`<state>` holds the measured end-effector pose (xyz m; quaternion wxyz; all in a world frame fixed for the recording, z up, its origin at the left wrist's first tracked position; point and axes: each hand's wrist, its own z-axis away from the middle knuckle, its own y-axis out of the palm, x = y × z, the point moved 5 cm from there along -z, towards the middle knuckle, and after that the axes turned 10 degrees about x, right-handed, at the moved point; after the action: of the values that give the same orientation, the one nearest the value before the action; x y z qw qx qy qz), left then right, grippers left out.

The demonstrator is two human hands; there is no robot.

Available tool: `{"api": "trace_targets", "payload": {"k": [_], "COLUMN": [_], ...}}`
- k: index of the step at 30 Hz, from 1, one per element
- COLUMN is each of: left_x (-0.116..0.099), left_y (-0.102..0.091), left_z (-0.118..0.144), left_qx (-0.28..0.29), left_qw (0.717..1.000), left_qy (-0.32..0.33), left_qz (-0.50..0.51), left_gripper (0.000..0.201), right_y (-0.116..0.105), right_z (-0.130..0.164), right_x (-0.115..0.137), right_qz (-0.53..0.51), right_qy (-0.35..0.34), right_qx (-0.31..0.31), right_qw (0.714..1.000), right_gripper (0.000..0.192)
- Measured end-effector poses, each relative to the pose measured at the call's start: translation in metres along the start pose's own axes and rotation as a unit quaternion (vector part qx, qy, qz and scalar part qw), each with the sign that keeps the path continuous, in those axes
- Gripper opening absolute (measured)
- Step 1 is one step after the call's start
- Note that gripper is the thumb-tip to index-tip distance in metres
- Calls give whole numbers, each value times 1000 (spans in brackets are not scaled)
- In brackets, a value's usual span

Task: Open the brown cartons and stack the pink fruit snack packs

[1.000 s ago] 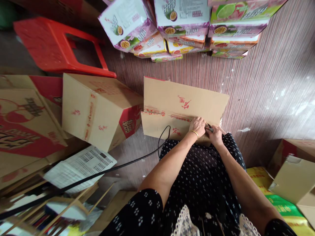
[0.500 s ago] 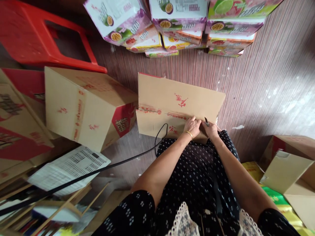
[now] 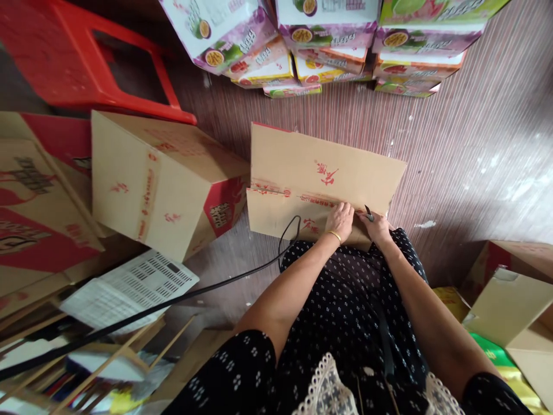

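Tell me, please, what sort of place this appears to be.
Probably a storeroom or small shop: fruit-printed cartons are stacked, a taped cardboard box stands nearby, and the right hand holds a utility knife.

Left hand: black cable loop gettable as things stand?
Likely yes: in this view only printed cardboard of the carton under the left hand shows between it and the black cable loop. Depth is hard to judge, though.

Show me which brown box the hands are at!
The middle box, by the lap: the left hand rests on it, and the right hand holds a knife there. The other brown boxes sit off to the sides, untouched.
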<state>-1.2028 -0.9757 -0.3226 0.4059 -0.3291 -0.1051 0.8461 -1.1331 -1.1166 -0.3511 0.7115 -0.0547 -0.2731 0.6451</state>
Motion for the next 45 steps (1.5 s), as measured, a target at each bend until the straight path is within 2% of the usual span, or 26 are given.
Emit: {"api": "trace_targets", "payload": {"k": [5, 13, 18, 23, 28, 34, 39, 43, 45], "left_x": [1, 4, 7, 7, 12, 24, 18, 14, 17], "left_y": [-11, -17, -14, -11, -8, -4, -15, -27, -29], "left_z": [-7, -10, -11, -11, -2, 14, 2, -4, -4], "left_qx": [9, 5, -2, -16, -18, -45, -12, 29, 45], "left_qw": [1000, 1000, 1000, 999, 999, 999, 1000, 999, 998], "left_qy": [5, 18, 23, 24, 24, 22, 7, 31, 34], "left_qz": [26, 25, 10, 17, 24, -18, -8, -3, 9], "left_gripper": [33, 32, 30, 28, 31, 40, 43, 41, 37], "right_y": [-3, -3, -3, -2, -2, -2, -5, -11, -15], "right_z": [2, -3, -11, -10, -7, -6, -4, -5, -10], "right_x": [4, 23, 30, 36, 40, 42, 47, 55, 63], "right_qz": [4, 39, 64, 77, 73, 74, 94, 129, 135], "right_qy": [30, -9, 31, 60, 63, 48, 51, 84, 87], "right_qx": [14, 42, 60, 46, 43, 41, 53, 89, 70], "right_qw": [999, 998, 996, 994, 994, 995, 993, 984, 984], "right_gripper": [22, 25, 25, 22, 24, 26, 28, 31, 33]}}
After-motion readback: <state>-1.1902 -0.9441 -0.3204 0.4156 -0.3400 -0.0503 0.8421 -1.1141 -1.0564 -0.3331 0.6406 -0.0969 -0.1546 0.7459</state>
